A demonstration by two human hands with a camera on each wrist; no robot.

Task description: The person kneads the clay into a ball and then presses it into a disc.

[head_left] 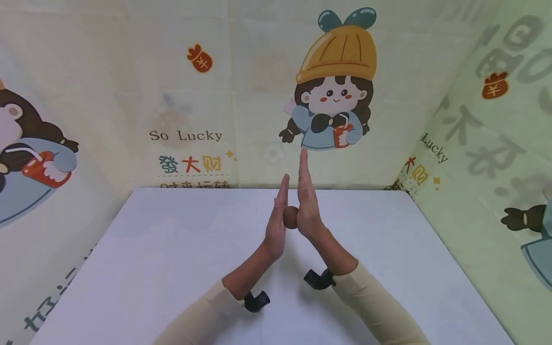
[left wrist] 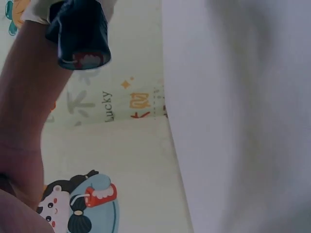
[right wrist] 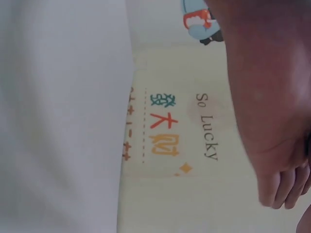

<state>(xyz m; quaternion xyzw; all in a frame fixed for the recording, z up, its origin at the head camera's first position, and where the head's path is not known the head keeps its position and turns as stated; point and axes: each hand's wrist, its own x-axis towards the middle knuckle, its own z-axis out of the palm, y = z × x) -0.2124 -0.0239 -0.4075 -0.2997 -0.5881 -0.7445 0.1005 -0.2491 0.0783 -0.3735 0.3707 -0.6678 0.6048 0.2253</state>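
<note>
A small brown ball [head_left: 291,217] sits between the two palms, held up above the white table [head_left: 194,258]. My left hand [head_left: 275,227] presses it from the left, fingers straight and pointing up. From the other side the palm of my right hand [head_left: 308,208] presses against the ball, its fingers also extended upward. In the right wrist view the right hand's fingers [right wrist: 279,187] show at the lower right. Only part of the left hand [left wrist: 22,208] enters the left wrist view, at the lower left corner.
Black wrist-camera mounts [head_left: 257,302] stick out from both sleeves, low between the forearms. Behind the table hangs a pale printed cloth [head_left: 258,96] with cartoon figures and lettering, which also runs along both sides.
</note>
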